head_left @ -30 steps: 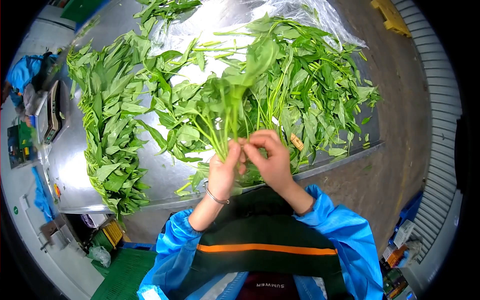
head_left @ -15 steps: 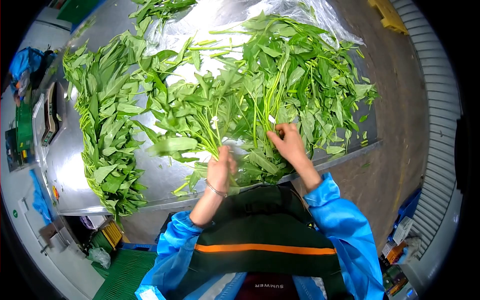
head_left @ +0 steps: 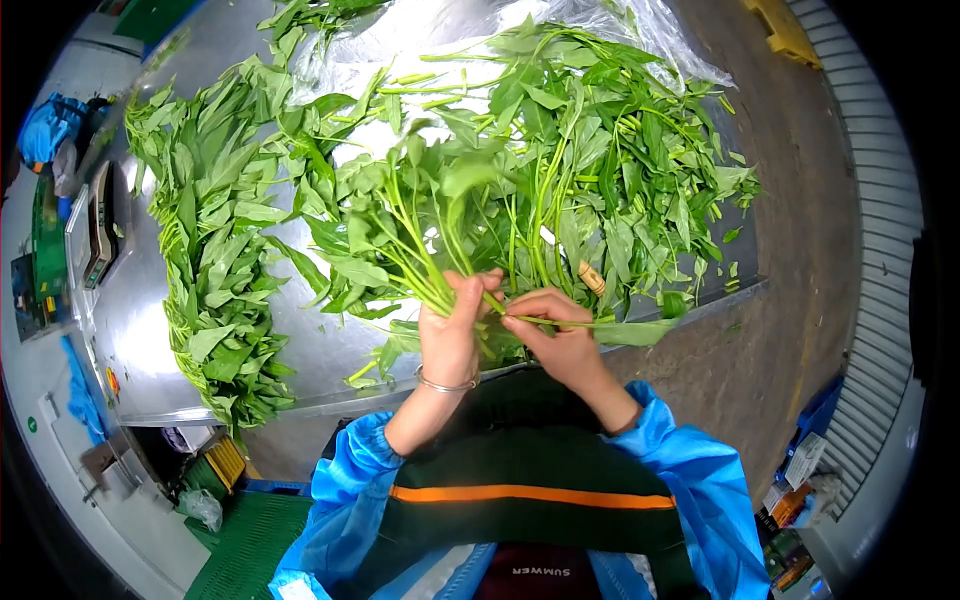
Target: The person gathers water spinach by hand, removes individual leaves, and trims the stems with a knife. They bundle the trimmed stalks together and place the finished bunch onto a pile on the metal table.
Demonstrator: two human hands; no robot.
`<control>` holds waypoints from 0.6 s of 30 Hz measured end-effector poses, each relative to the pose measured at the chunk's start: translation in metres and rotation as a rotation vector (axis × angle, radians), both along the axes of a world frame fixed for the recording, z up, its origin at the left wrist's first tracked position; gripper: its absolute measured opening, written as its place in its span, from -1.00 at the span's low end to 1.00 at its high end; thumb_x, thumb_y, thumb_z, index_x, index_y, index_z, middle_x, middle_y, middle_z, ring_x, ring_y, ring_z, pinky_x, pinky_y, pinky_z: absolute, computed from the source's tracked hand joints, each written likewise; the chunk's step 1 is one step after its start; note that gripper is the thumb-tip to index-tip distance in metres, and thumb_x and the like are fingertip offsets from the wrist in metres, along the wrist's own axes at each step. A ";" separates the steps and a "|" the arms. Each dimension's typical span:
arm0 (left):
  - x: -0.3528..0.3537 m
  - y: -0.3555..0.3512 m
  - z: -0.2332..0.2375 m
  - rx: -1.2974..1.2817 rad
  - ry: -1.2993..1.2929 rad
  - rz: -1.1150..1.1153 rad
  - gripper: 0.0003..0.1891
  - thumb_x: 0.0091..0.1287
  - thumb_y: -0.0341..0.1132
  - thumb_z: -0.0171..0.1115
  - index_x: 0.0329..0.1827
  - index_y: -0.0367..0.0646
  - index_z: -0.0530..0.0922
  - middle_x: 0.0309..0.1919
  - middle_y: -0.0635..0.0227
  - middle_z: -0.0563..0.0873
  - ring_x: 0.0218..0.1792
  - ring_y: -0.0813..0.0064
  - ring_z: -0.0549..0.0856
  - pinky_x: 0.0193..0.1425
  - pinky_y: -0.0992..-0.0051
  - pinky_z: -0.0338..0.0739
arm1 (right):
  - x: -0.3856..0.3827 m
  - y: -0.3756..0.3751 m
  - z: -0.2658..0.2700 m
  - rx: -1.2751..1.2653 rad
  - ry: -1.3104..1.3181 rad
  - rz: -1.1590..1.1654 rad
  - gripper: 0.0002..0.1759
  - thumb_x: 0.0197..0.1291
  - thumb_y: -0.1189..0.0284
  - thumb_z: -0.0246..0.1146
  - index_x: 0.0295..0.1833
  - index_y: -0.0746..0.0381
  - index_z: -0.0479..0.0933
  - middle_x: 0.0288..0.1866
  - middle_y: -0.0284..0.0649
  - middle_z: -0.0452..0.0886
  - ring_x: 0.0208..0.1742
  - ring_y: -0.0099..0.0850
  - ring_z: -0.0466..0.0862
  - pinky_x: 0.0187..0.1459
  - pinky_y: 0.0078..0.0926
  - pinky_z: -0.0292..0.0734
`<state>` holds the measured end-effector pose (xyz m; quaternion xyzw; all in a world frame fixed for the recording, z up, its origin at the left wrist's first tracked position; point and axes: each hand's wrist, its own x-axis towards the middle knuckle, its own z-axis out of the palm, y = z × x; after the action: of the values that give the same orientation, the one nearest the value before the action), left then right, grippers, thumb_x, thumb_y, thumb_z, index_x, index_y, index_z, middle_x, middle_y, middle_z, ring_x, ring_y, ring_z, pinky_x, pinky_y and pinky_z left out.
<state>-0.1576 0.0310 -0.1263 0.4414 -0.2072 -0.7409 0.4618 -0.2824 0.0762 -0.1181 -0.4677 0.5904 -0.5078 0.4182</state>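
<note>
My left hand (head_left: 450, 338) is closed around the stems of a bunch of leafy greens (head_left: 405, 255) that looks like water spinach, the leaves pointing away from me. Beside it, my right hand (head_left: 565, 350) pinches a single stem whose long leaf (head_left: 640, 332) sticks out to the right. The two hands nearly touch at the fingertips. A large loose pile of the same greens (head_left: 640, 160) spreads over the metal table (head_left: 315, 345) ahead and to the right. Among the stems near my right hand lies a small tan object (head_left: 592, 278).
A long row of aligned greens (head_left: 220, 230) lies along the left of the table. Clear plastic film (head_left: 670, 45) is at the far side. A dark device (head_left: 100, 225) sits at the left edge. Green crates (head_left: 255, 540) stand below left.
My right hand has left the pile and moved left and nearer to me, and now pinches a leafy stem beside my left hand. The left hand has shifted slightly right. The tan object shows now.
</note>
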 end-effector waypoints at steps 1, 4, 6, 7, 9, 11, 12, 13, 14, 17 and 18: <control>-0.001 -0.003 0.009 -0.049 0.031 0.012 -0.88 0.32 -0.34 0.16 -0.32 -0.17 0.44 -0.28 0.24 0.64 -0.24 0.46 0.61 -0.18 0.48 0.54 | -0.003 -0.001 0.005 -0.039 0.024 0.041 -0.88 -0.04 0.60 0.36 -0.35 0.27 0.57 -0.35 -0.21 0.63 -0.30 -0.37 0.62 -0.25 -0.52 0.51; 0.012 -0.035 0.020 -0.027 -0.056 0.244 -0.83 0.37 -0.26 0.09 -0.30 -0.18 0.45 -0.26 0.17 0.63 -0.46 0.52 0.57 -0.23 0.50 0.56 | -0.006 0.004 0.021 -0.105 0.032 0.153 -0.93 0.01 0.56 0.34 -0.42 0.30 0.56 -0.37 -0.20 0.62 -0.37 -0.43 0.60 -0.27 -0.54 0.51; 0.039 -0.061 0.016 -0.151 -0.075 0.371 -0.87 0.37 -0.30 0.09 -0.22 -0.17 0.45 -0.28 0.19 0.64 -0.46 0.58 0.57 -0.23 0.57 0.56 | -0.030 0.012 0.005 0.174 -0.443 -0.060 -0.91 0.07 0.52 0.30 -0.35 0.30 0.54 -0.38 -0.20 0.61 -0.41 -0.45 0.58 -0.31 -0.55 0.50; 0.044 -0.062 0.020 -0.192 -0.110 0.339 -0.84 0.37 -0.32 0.08 -0.08 -0.18 0.44 -0.31 0.22 0.63 -0.45 0.55 0.57 -0.26 0.57 0.55 | -0.039 0.005 0.003 0.275 -0.568 -0.188 -0.88 0.09 0.48 0.28 -0.30 0.30 0.51 -0.38 -0.21 0.61 -0.44 -0.46 0.57 -0.32 -0.54 0.50; 0.044 -0.048 0.016 -0.089 -0.163 0.233 -0.75 0.38 -0.31 0.07 0.05 -0.20 0.41 -0.38 0.27 0.61 -0.44 0.52 0.57 -0.28 0.54 0.53 | -0.056 -0.024 0.003 0.388 -0.717 -0.514 -0.77 0.14 0.38 0.25 -0.17 0.29 0.45 -0.39 -0.21 0.59 -0.49 -0.47 0.55 -0.31 -0.50 0.49; 0.043 -0.031 -0.020 0.171 0.047 0.059 -0.67 0.37 -0.27 0.09 0.13 -0.20 0.39 -0.43 0.43 0.55 -0.38 0.57 0.55 -0.26 0.50 0.52 | -0.061 -0.026 -0.077 0.359 0.210 -0.224 -0.63 0.10 0.30 0.28 -0.07 0.27 0.38 -0.32 -0.17 0.56 -0.42 -0.38 0.58 -0.25 -0.39 0.50; 0.039 -0.023 -0.035 0.360 0.266 0.037 -0.70 0.35 -0.23 0.12 0.05 -0.19 0.45 -0.43 0.45 0.54 -0.38 0.57 0.55 -0.24 0.47 0.54 | -0.053 -0.027 -0.089 0.271 0.595 -0.120 -0.61 0.06 0.26 0.31 -0.09 0.25 0.40 -0.23 -0.13 0.53 -0.34 -0.28 0.59 -0.24 -0.32 0.49; 0.033 -0.016 -0.037 0.440 0.334 0.026 -0.74 0.34 -0.24 0.13 -0.01 -0.18 0.49 -0.39 0.44 0.55 -0.37 0.56 0.56 -0.20 0.45 0.56 | -0.043 -0.031 -0.090 0.300 0.777 -0.093 -0.66 0.06 0.34 0.30 -0.10 0.25 0.40 -0.15 -0.11 0.50 -0.25 -0.20 0.58 -0.28 -0.27 0.49; 0.026 -0.009 -0.035 0.429 0.229 0.043 -0.77 0.36 -0.24 0.11 -0.04 -0.17 0.49 -0.39 0.45 0.57 -0.36 0.57 0.56 -0.20 0.45 0.57 | -0.039 -0.035 -0.088 0.300 0.776 -0.123 -0.69 0.06 0.35 0.30 -0.13 0.27 0.44 -0.26 -0.17 0.51 -0.31 -0.32 0.56 -0.30 -0.39 0.46; 0.024 -0.009 -0.006 0.231 -0.045 0.103 -0.85 0.37 -0.29 0.09 -0.11 -0.15 0.47 -0.28 0.38 0.61 -0.39 0.58 0.59 -0.29 0.51 0.59 | -0.037 -0.039 -0.064 0.210 0.345 -0.293 -0.75 0.14 0.35 0.26 -0.15 0.29 0.53 -0.42 -0.30 0.55 -0.47 -0.58 0.47 -0.39 -0.61 0.40; 0.032 -0.011 -0.006 0.131 -0.130 0.098 -0.86 0.37 -0.30 0.09 -0.12 -0.16 0.46 -0.28 0.36 0.61 -0.40 0.57 0.59 -0.30 0.53 0.58 | -0.041 -0.033 -0.047 0.251 -0.045 -0.350 -0.81 0.23 0.38 0.18 -0.15 0.26 0.58 -0.44 -0.33 0.58 -0.53 -0.70 0.39 -0.45 -0.70 0.34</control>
<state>-0.1259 0.0204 -0.1322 0.5274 -0.1658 -0.6992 0.4533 -0.3238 0.0430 -0.1649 -0.2907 0.7119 -0.5053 0.3916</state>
